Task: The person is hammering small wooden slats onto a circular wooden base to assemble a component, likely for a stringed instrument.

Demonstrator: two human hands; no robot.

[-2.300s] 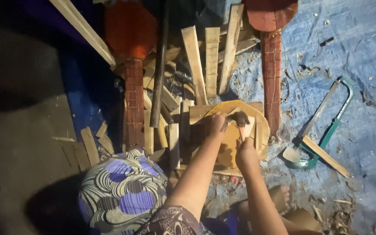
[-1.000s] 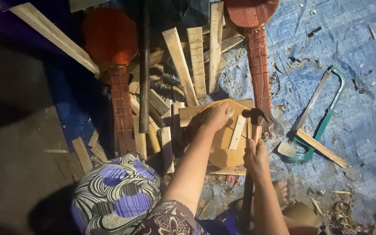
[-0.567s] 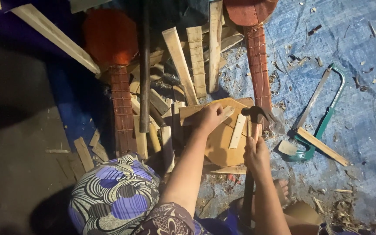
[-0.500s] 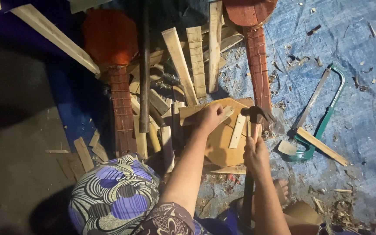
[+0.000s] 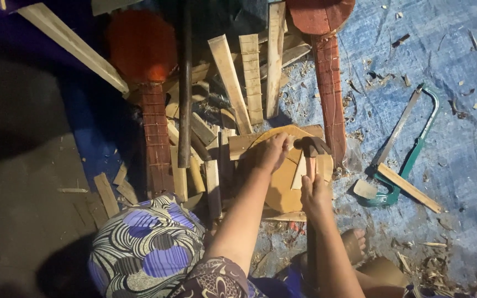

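Since a moment ago, little is shifting: the right hand [image 5: 314, 193] is still gripping the hammer [image 5: 311, 148] over the rounded wooden piece [image 5: 282, 182], while the left hand [image 5: 271, 153] is pinching something small, probably a nail, beside the hammer head. Nailing seems underway; a controlled downward tap is needed.

We note a blue tarp [image 5: 459, 60] flecked with pale wood chips. Two guitars: body of one orange-red [image 5: 142, 47], the other darker brick red [image 5: 320, 14], both necks reddish-brown. Slats [image 5: 251, 77] pale tan. Saw [image 5: 415, 149] frame teal-green. Hammer [image 5: 311, 146] head dark. Trousers [image 5: 144, 254] swirled black-and-white with purple patches.
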